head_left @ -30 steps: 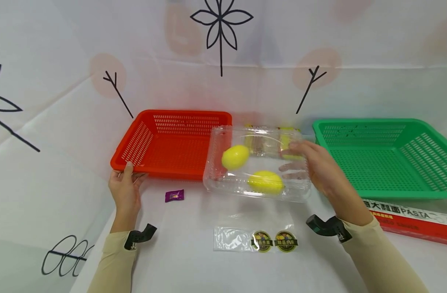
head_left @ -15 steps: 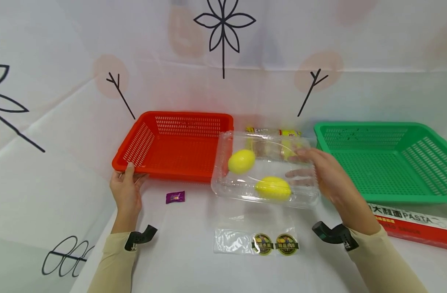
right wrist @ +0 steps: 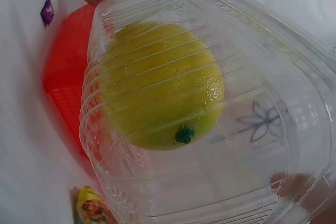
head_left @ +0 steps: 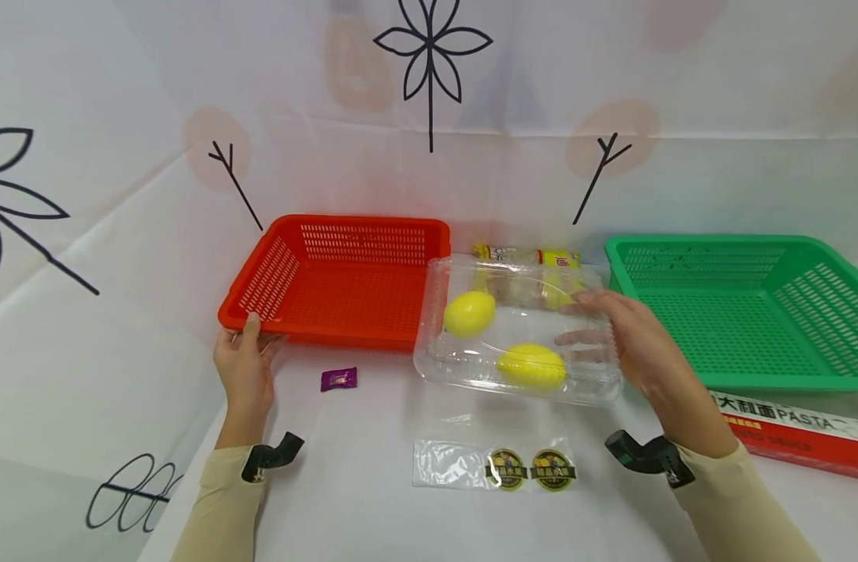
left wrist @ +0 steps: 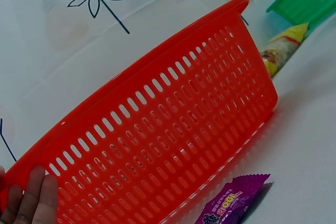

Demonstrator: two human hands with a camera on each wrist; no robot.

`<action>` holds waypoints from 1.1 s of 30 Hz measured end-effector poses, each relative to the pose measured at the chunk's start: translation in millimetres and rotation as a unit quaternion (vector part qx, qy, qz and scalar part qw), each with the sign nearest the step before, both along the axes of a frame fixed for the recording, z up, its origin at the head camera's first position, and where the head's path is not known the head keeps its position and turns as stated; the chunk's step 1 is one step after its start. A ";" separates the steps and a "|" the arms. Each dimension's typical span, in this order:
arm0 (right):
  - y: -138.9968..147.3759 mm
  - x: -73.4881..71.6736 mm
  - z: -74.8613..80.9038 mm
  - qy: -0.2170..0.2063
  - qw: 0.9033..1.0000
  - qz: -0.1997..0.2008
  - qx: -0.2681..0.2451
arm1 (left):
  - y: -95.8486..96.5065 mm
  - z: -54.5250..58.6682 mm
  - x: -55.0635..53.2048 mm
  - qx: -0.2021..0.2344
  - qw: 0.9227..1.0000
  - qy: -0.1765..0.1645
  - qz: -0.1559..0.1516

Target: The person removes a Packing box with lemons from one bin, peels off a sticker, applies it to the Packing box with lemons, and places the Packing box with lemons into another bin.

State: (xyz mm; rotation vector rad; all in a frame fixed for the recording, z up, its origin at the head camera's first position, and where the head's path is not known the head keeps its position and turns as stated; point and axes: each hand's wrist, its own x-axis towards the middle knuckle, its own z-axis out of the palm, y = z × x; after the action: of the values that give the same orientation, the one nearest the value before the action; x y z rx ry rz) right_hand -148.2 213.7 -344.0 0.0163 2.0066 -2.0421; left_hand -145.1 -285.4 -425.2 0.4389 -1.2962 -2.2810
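My left hand (head_left: 244,371) grips the front left corner of the red plastic basket (head_left: 344,339), thumb over the rim and fingers against the outer wall in the left wrist view. In my right hand (head_left: 646,347) is a clear plastic container (head_left: 464,378), held by its right end above the table. Two yellow lemons (head_left: 468,314) lie inside it; the nearer lemon (head_left: 532,367) is towards the front. Close up in the right wrist view, a lemon (right wrist: 163,87) with a green tip shows through the ribbed wall. The container's left end overlaps the basket's right side in the head view.
A small purple packet (head_left: 339,379) lies before the red basket. Behind the container is a yellow packaged item (head_left: 527,255), partly hidden. A green basket (head_left: 759,382) stands right, with a red-and-white pasta box (head_left: 808,437) in front. A clear bag (head_left: 450,464) with round labels lies centrally.
My right hand has moved the container with the lemons to the right and slightly nearer, uncovering more of the red basket. My left hand keeps its grip on the basket's rim.
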 end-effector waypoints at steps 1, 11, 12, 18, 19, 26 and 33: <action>0.8 0.2 -0.4 -0.001 1.000 0.000 0.003 | 0.1 -0.1 0.1 0.000 1.000 -0.001 0.000; 6.8 3.8 -7.5 0.005 1.000 -0.004 -0.004 | -0.6 -1.7 0.3 -0.001 1.000 -0.012 -0.002; 7.3 4.0 -8.0 0.005 1.000 -0.005 -0.010 | -0.6 -1.7 0.2 -0.002 1.000 -0.012 -0.002; 10.7 5.4 -11.6 0.006 0.999 -0.007 -0.031 | -0.9 -1.2 0.1 -0.009 1.000 -0.017 -0.003; 11.3 5.7 -12.3 0.006 0.999 -0.007 -0.030 | -0.9 -1.0 0.1 -0.011 1.000 -0.017 -0.003; 15.0 6.5 -19.3 0.001 0.999 -0.008 -0.038 | -0.4 0.7 -0.7 0.000 1.000 -0.013 0.000; 17.1 5.7 -26.8 -0.002 0.999 -0.011 -0.031 | -0.7 0.8 -0.1 0.005 1.000 0.011 -0.003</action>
State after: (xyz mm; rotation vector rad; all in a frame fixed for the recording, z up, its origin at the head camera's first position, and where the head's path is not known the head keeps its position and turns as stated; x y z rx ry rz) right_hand -142.5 230.8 -370.8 0.0292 1.9481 -2.1148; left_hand -145.2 -286.1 -424.4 0.4134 -1.2784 -2.2923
